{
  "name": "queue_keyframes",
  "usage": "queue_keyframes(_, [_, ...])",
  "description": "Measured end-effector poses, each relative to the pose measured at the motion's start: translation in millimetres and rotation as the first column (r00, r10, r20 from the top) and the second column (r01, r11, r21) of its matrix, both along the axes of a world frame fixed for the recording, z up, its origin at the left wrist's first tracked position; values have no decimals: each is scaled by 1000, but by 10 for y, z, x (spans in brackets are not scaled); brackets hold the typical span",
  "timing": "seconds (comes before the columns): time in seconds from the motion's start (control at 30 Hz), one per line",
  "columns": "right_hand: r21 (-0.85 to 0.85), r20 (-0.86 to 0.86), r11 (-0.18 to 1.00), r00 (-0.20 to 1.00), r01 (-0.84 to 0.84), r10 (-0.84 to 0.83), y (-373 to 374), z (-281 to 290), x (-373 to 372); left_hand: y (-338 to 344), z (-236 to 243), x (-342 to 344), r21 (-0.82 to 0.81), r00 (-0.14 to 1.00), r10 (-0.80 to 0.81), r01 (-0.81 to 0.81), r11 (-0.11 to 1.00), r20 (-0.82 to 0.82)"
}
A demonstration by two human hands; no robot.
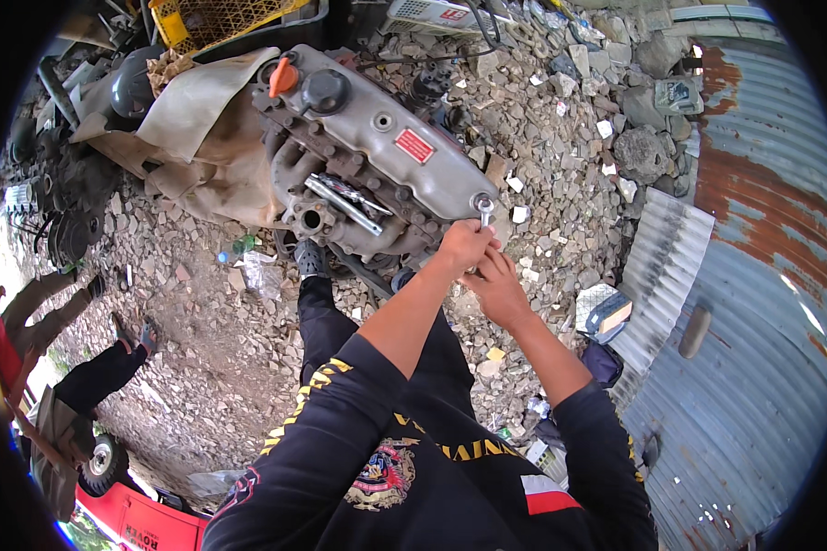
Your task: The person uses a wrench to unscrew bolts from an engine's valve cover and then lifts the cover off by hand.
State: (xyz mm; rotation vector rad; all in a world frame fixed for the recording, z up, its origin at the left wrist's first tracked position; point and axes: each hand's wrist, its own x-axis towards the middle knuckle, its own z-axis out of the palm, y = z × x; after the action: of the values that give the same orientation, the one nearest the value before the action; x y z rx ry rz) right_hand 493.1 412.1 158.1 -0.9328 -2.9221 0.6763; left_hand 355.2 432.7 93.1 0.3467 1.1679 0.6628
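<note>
A grey engine with an orange filler cap lies on stony ground. A silver wrench sits on a fitting at the engine's near right end. My left hand is closed around the wrench's handle. My right hand rests just below it, fingers against the left hand and the handle's lower part. Another long silver tool lies on the engine's side.
Corrugated metal sheets stand to the right. Tan cloth covers parts left of the engine, and a yellow crate sits behind. Another person's legs show at the left. Rubble covers the ground.
</note>
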Motion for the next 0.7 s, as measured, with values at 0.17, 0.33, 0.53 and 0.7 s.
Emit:
queue_keyframes(0.17, [-593, -81, 414, 460, 691, -884, -212, -318, 138, -21, -132, 198, 25, 990, 92, -95, 995, 108])
queue_keyframes(0.33, [-811, 230, -69, 208, 581, -951, 51, -259, 230, 116, 380, -72, -17, 865, -314, 334, 942, -392])
queue_keyframes(0.53, [-674, 219, 127, 361, 728, -907, 746, 61, 508, 164, 248, -249, 391, 700, 105, 261, 883, -706])
queue_keyframes(0.7, [-504, 197, 253, 395, 826, -897, 1084, 560, 599, 339, 145, -350, 332, 480, -32, 651, 683, -876])
